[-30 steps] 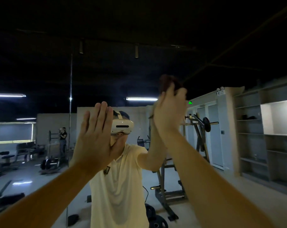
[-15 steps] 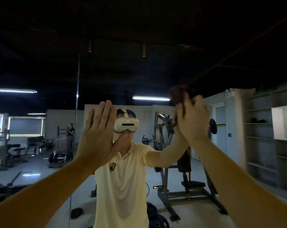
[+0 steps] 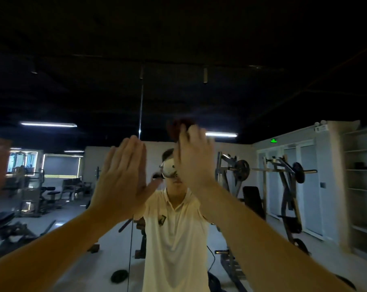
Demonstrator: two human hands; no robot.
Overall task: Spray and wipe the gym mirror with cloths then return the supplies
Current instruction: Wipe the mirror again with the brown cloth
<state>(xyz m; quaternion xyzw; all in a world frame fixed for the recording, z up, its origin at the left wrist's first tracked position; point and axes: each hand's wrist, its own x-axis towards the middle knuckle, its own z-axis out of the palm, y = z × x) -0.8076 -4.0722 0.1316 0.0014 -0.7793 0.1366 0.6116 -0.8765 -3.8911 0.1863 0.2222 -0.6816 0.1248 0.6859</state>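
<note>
item 1, cloth (image 3: 179, 128): dark reddish-brown, soft, bunched into a lump a little wider than tall, so its long axis runs roughly side to side; no clear pointing end. it sits high on the mirror (image 3: 262, 98), poking out above my fingertips, in front of my reflected head.

item 2, right hand (image 3: 193, 161): fingers up and (as far as the motion blur allows) straight, pressing the cloth to the glass.

item 3, left hand (image 3: 123, 180): palm flat on the mirror, fingers straight, together, pointing up, thumb out to the right.

change since half a second ago: right hand and cloth have swept leftward, from beside the reflection to over its face, now near the left hand, which has stayed planted.

item 4, mirror: smooth, glossy, with a thin vertical seam (image 3: 140, 106) rising above my left fingertips; it reflects a pale collared shirt (image 3: 174, 239) and a metal weight machine (image 3: 237, 171).
</note>
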